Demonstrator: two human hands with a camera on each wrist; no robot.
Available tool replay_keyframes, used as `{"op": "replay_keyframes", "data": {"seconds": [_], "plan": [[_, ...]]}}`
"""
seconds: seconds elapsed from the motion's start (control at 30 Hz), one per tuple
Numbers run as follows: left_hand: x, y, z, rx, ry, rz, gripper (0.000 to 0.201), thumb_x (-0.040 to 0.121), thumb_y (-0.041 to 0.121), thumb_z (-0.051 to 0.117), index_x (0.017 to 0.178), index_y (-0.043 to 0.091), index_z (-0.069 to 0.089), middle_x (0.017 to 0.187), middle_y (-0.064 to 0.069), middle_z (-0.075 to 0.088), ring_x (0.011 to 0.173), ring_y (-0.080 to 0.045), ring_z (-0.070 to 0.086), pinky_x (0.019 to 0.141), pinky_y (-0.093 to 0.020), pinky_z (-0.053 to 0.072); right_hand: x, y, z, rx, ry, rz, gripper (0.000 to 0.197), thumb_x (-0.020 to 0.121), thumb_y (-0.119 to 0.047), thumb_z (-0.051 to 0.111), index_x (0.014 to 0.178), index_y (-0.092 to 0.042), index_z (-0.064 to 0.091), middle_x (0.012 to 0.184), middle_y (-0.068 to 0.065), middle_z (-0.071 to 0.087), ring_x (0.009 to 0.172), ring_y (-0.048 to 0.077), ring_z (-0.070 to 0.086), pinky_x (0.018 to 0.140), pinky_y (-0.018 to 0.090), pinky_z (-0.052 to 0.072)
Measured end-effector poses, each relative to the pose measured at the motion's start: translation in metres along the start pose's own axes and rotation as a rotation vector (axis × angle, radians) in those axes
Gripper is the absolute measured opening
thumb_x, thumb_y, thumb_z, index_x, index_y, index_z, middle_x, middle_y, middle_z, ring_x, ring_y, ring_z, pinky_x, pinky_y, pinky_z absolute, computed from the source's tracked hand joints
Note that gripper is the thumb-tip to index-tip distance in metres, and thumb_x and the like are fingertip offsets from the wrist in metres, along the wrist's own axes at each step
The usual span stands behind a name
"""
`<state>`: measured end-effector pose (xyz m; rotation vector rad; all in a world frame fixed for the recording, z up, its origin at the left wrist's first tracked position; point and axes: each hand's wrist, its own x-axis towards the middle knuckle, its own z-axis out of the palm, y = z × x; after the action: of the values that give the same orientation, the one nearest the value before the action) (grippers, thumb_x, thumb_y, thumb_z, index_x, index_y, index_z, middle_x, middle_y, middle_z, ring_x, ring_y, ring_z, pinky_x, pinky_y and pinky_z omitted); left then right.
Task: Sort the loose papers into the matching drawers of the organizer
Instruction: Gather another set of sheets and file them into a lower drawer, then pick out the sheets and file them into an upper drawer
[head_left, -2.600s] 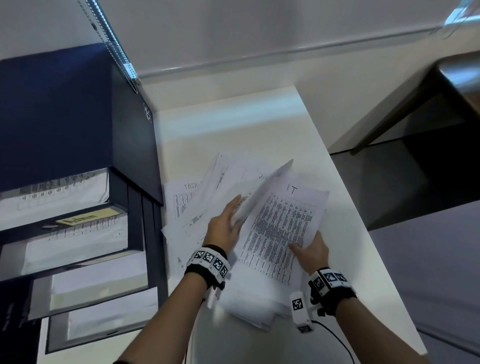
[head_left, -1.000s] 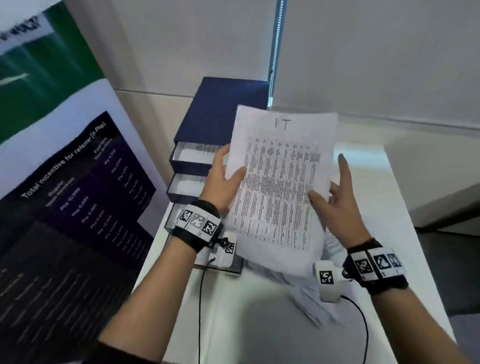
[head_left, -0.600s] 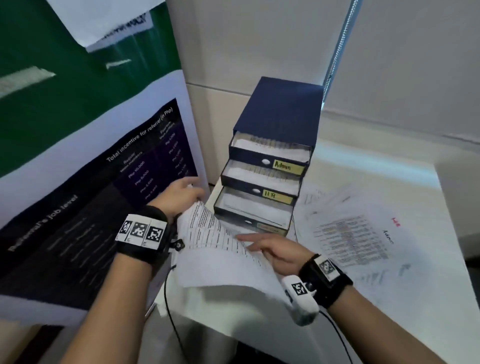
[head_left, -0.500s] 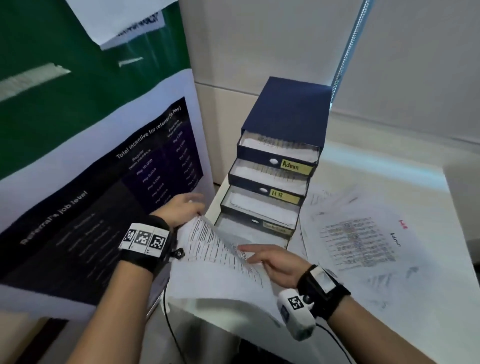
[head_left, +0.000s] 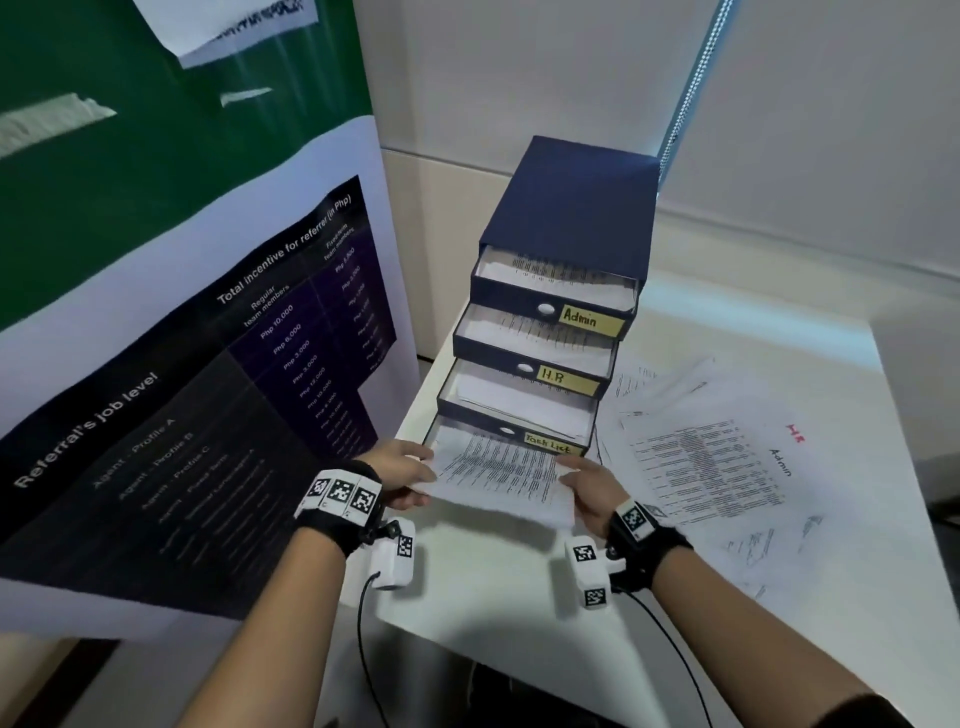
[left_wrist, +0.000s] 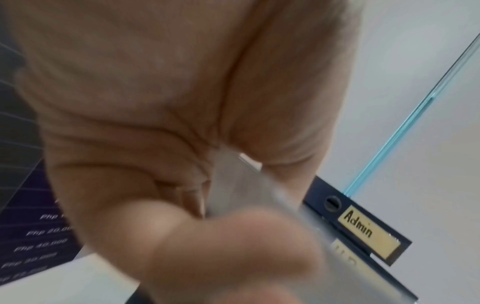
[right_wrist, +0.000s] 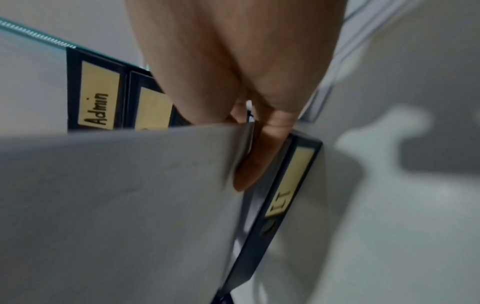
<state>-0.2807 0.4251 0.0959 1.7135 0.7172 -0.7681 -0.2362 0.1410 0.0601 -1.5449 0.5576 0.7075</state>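
Note:
A navy organizer (head_left: 571, 208) stands on the white table (head_left: 493, 571) with its drawers pulled out, labelled Admin (head_left: 587, 318), H.R (head_left: 558, 376) and Task List (head_left: 545, 444). The lowest drawer's front, labelled IT (right_wrist: 285, 185), shows in the right wrist view. A printed sheet (head_left: 498, 473) lies nearly flat over that lowest drawer. My left hand (head_left: 415, 475) pinches its left edge, and my right hand (head_left: 574, 475) holds its right edge. The sheet's grey underside (right_wrist: 116, 205) fills the right wrist view. In the left wrist view the sheet (left_wrist: 233, 185) sits between thumb and fingers.
Loose papers (head_left: 701, 467) are spread on the table right of the organizer, the top one marked Admin and HR. A large dark poster (head_left: 182, 389) stands close on the left. The table's near edge (head_left: 467, 631) lies just below my wrists. Cables hang from both wrist cameras.
The IT sheet went from the pile up in front of me, then down left to the organizer. It has flattened out over the lowest drawer, with my hands now at its two side edges.

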Motion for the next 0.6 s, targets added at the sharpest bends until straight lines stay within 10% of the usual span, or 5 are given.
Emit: {"op": "replay_keyframes", "data": {"seconds": [0.07,0.23,0.47,0.6], "plan": [[0.012,-0.003,0.008,0.002,0.062,0.037,0.032,0.093,0.001,0.060,0.124,0.011,0.062,0.098,-0.016,0.067,0.053,-0.014,0.065,0.035,-0.017,0.041,0.001,0.002,-0.007,-0.070,-0.011,0.011,0.027,0.095,0.001,0.055,0.121,-0.002,0.062,0.075,0.013,0.065,0.048,0.015,0.057,0.041,0.021,0.045],[0.043,-0.008,0.026,-0.137,0.264,0.137,0.019,0.091,-0.003,0.061,0.107,0.005,0.070,0.057,-0.009,0.062,0.034,-0.005,0.051,0.039,-0.014,0.043,-0.006,0.019,-0.017,-0.036,-0.353,0.240,0.035,0.087,0.001,0.068,0.122,0.000,0.061,0.103,0.020,0.071,0.078,0.021,0.073,0.061,0.026,0.060],[0.076,0.005,0.048,-0.117,0.226,0.205,0.023,0.084,-0.001,0.071,0.107,-0.002,0.071,0.089,-0.013,0.073,0.081,-0.023,0.071,0.074,-0.018,0.056,0.025,0.012,-0.020,0.066,-0.172,0.080,0.017,0.087,0.010,0.059,0.100,0.003,0.067,0.097,0.026,0.070,0.085,0.033,0.068,0.076,0.039,0.060],[0.074,0.036,0.062,0.558,0.196,0.234,0.013,0.086,0.016,0.072,0.097,0.018,0.079,0.099,0.004,0.074,0.098,-0.014,0.067,0.093,-0.024,0.050,0.033,0.002,-0.087,-0.535,0.091,-0.203,0.031,0.083,0.010,0.046,0.074,-0.007,0.070,0.082,0.016,0.072,0.062,0.019,0.062,0.060,0.035,0.053]]}}
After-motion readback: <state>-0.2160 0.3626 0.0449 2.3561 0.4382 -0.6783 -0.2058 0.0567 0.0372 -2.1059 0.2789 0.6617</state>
